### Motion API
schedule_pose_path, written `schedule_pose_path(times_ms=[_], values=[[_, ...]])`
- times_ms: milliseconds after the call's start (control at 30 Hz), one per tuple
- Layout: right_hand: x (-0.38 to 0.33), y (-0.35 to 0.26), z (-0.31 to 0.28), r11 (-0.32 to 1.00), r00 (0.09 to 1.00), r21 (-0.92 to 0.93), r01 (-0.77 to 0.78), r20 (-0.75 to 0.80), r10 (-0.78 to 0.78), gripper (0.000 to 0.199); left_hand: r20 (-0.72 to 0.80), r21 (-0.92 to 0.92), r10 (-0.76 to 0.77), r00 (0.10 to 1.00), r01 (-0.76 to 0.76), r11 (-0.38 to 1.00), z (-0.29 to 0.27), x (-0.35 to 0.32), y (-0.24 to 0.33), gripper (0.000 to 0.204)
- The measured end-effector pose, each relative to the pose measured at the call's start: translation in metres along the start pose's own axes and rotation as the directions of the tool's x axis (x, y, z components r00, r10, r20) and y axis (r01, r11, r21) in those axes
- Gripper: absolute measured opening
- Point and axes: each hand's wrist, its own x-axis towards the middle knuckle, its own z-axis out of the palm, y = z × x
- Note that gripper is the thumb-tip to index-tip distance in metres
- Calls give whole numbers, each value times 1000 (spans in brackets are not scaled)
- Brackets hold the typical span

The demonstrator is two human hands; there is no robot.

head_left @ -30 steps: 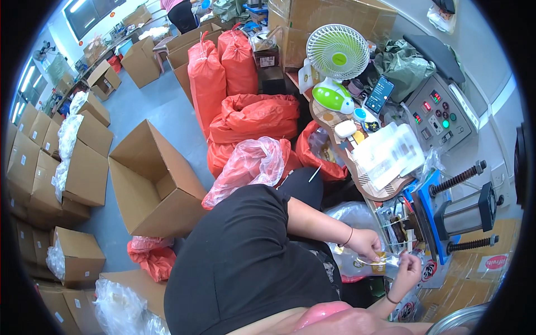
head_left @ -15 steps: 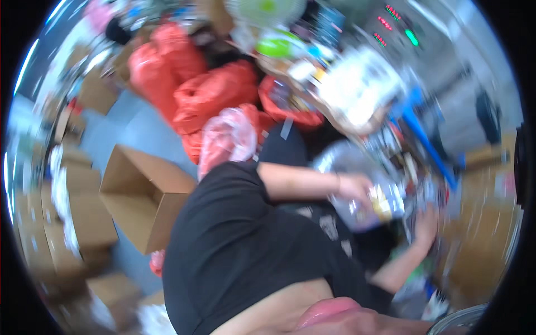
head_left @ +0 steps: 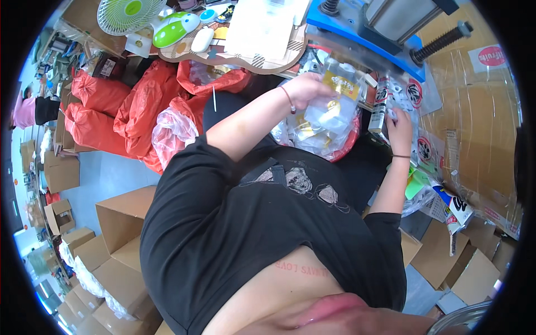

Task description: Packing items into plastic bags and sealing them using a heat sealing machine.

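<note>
Far L of the grips: orange sacks (head_left: pixel 120 111), open box (head_left: pixel 120 220) on floor below them, fan (head_left: pixel 127 13) up top.

L hand (head_left: pixel 306 89) clenched on a clear bag (head_left: pixel 335 109) w/ yellow label, fingers pinching its top edge. Bag sits just below/R of that grip, over a red-rimmed bin (head_left: pixel 347 146) full of more clear packets.

R hand (head_left: pixel 400 125) just R of bag, grasping a small tube (head_left: pixel 379 105), upright, dark print; tube at fingertips, touching bag edge (can't tell for sure).

Above both grips: blue press (head_left: pixel 363 25). R of R hand: cardboard wall (head_left: pixel 474 128) w/ stickers.
</note>
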Motion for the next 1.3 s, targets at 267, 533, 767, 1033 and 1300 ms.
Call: schedule_pose_path(times_ms=[267, 533, 767, 1033, 1300], values=[[-11, 6, 2, 979, 980, 177, -99, -156, 127, 29, -393, 689, 587, 708, -197, 697, -30, -15, 30, 56], [-5, -5, 0, 985, 879, -101, 142, -445, -172, 29, 288, 867, 697, 656, 130, -481, -121, -72, 18, 49], [-15, -100, -16, 931, 958, 233, 280, -8, -286, 23, -44, 901, 625, 780, -239, 362, -62, -77, 13, 17], [4, -153, -24, 830, 975, 527, 185, 6, -222, 16, 137, 748, 361, 922, -335, 572, 21, -72, -12, 28], [5, -133, -45, 812, 885, 515, 276, 193, -423, 25, 175, 311, -12, 984, -44, 949, 29, -67, -38, 28]])
